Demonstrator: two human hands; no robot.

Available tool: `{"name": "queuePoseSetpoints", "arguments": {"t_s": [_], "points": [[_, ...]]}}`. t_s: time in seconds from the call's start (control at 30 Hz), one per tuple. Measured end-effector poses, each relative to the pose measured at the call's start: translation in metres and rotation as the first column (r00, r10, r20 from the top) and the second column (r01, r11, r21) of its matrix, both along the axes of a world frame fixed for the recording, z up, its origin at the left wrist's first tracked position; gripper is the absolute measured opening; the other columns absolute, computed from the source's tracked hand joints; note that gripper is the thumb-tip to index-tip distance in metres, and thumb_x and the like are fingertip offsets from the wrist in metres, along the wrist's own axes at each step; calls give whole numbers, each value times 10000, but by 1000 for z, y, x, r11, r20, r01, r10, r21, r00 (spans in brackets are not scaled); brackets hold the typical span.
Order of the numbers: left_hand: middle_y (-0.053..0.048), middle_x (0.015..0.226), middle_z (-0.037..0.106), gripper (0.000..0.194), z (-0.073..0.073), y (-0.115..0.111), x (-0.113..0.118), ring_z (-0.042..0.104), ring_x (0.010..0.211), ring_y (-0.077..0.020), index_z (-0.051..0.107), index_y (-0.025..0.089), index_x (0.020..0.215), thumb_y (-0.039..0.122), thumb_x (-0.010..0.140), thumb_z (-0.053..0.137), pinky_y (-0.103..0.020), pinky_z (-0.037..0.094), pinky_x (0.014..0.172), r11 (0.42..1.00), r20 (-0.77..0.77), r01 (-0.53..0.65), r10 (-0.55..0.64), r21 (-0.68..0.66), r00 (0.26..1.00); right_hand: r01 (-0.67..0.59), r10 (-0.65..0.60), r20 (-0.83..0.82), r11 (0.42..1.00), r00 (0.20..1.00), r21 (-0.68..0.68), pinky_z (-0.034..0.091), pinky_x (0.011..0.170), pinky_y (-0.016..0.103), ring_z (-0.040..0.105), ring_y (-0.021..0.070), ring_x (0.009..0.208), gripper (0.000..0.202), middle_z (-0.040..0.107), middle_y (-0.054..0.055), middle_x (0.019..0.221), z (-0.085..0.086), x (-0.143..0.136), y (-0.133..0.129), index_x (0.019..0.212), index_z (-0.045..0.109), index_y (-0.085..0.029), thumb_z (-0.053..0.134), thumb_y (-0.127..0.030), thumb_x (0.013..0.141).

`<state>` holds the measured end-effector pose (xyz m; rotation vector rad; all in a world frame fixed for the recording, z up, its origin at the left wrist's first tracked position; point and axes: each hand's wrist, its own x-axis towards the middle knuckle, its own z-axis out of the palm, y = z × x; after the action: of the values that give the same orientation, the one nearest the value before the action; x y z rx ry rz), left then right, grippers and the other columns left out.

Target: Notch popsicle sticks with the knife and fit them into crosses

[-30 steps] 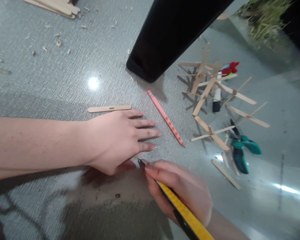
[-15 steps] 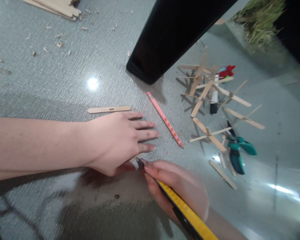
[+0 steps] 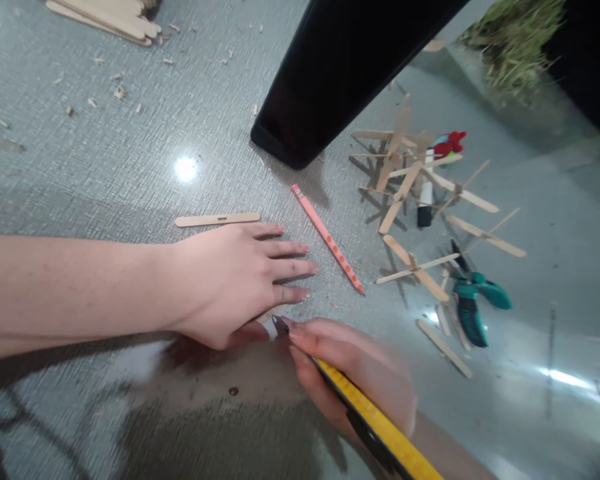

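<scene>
In the head view, the pink pencil (image 3: 329,241) lies on the grey surface (image 3: 130,153). Right of it are several crossed wooden sticks (image 3: 414,267), which look already joined. Left of it, a slotted stick (image 3: 217,219) bears a short dark cut or mark at its middle. Far to its upper left, a pile of sticks (image 3: 105,20) looks unworked, with wood shavings (image 3: 120,92) between pile and pencil. The piece being worked, apparently a wooden stick (image 3: 269,315), is below and left of the pencil, mostly hidden; how deep any cut in it goes, I cannot tell.

The left hand (image 3: 230,280), left of the pencil, is palm down with fingers spread, pressing over that piece. The right hand (image 3: 370,367), below the pencil, is closed around a yellow cutter (image 3: 395,440), its blade (image 3: 280,325) angled at the piece's visible end; whether they touch is unclear. Green-handled pliers (image 3: 473,313) lie to the pencil's lower right.
</scene>
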<state>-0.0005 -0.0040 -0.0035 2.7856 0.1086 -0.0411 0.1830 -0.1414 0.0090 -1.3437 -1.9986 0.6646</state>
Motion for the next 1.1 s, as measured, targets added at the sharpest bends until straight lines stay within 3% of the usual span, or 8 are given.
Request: {"name": "queuePoseSetpoints", "arguments": {"t_s": [0.57,1.1], "points": [[-28,1593,385,564,1,-1,0,334,1499,-251,554,279,1414,519,906,512,-456,194,1266,1000,7,-10,10,17,1000,31,-32,-16,999,999,-44,508,575,176,574,76,579,220,630,-27,719,0,-6,-4,1034,609,-199,595,-47,875],[-37,1593,381,569,2,0,-3,348,1492,-274,558,267,1411,499,892,540,-480,238,1250,1000,23,-19,19,-5,1000,13,-13,-17,999,1000,-35,551,590,203,623,98,557,249,673,-51,683,-1,-3,-5,1022,619,-241,594,-42,874]]}}
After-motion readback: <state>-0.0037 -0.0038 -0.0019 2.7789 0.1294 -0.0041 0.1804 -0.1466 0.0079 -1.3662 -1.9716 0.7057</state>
